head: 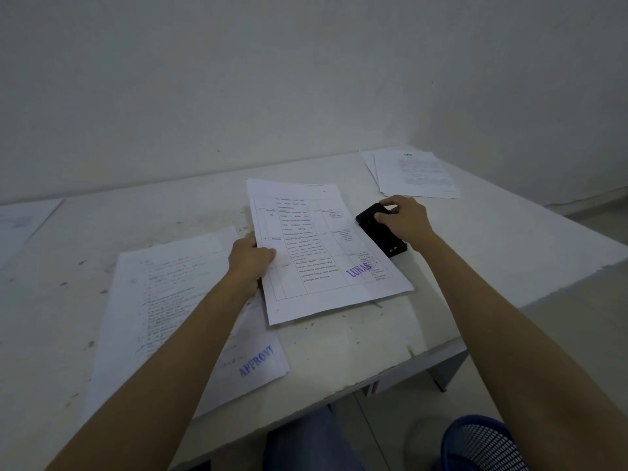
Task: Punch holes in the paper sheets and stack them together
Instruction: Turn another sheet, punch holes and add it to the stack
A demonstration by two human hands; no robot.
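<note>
A printed sheet with a table and a purple "LUNAS" stamp (319, 246) lies tilted in the middle of the white table (339, 341). My left hand (249, 263) pinches its left edge. Its right edge runs into a black hole punch (380, 232). My right hand (404, 219) grips the top of the punch with curled fingers. To the left lies a stack of handwritten sheets (170, 300) with a blue "APPROVED" stamp, partly under my left forearm. Another stack of printed sheets (416, 175) sits at the far right corner.
A further sheet (23, 222) lies at the table's far left edge. A blue mesh waste basket (482, 443) stands on the floor at the lower right, beside my knee. A white wall rises right behind the table.
</note>
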